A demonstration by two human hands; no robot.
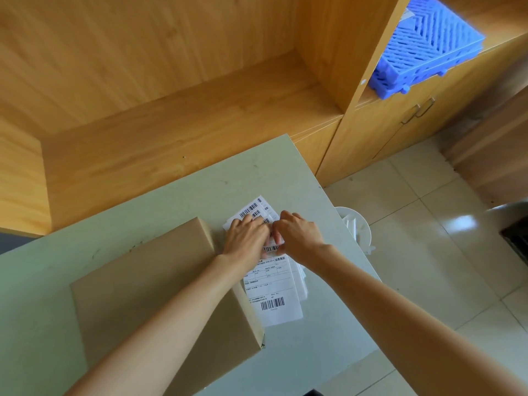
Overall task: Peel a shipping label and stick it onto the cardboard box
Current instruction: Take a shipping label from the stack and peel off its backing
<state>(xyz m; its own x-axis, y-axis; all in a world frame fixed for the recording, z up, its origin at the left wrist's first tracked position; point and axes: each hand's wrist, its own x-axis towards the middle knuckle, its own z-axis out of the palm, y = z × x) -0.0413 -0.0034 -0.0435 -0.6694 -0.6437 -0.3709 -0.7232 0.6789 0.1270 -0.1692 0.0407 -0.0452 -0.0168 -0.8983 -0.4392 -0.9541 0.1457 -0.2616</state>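
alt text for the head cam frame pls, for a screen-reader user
Both hands, left hand and right hand, work at a stack of shipping labels on a pale green table, beside a closed cardboard box on their left. Wooden shelving behind holds a blue plastic crate; a white bin stands on the tiled floor.

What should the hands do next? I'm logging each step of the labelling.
Probably lift the pinched edge to peel one label free. Both hands, left and right, meet on the label stack beside the cardboard box, whose top shows no label yet.
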